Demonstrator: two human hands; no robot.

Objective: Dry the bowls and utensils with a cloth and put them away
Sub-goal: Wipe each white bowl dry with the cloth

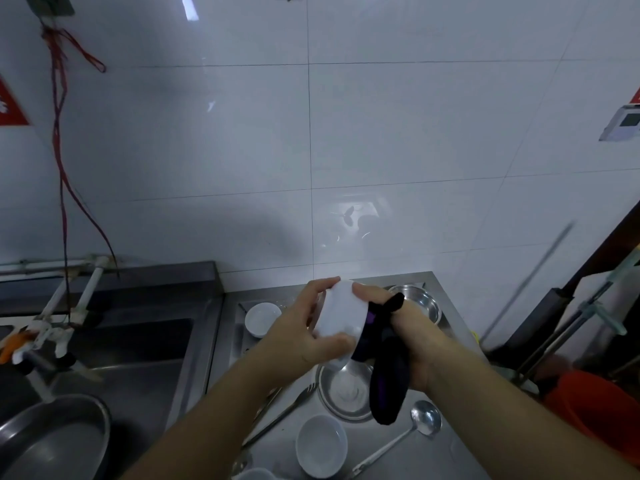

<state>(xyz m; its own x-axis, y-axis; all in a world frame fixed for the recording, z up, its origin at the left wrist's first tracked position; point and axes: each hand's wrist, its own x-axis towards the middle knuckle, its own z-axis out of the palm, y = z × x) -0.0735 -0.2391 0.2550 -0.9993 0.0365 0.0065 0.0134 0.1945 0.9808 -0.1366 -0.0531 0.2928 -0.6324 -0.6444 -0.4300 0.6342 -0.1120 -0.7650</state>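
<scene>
So the left hand (pixel 304 336) has its fingers curled round the white bowl (pixel 341 322), held up above the surface (pixel 426 455), while the right hand (pixel 412 336) grips the dark cloth (pixel 389 375) against it. Glazed bowls are probably slick and breakable, so hold by rim and base.

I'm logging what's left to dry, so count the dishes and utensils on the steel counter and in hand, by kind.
White ceramic bowls: 3, one held in the left hand, one at the back, one near the front
Round steel dishes: 2
Steel ladle: 1
Steel fork: 1
Total: 7. More items at the bottom edge are cut off.
</scene>
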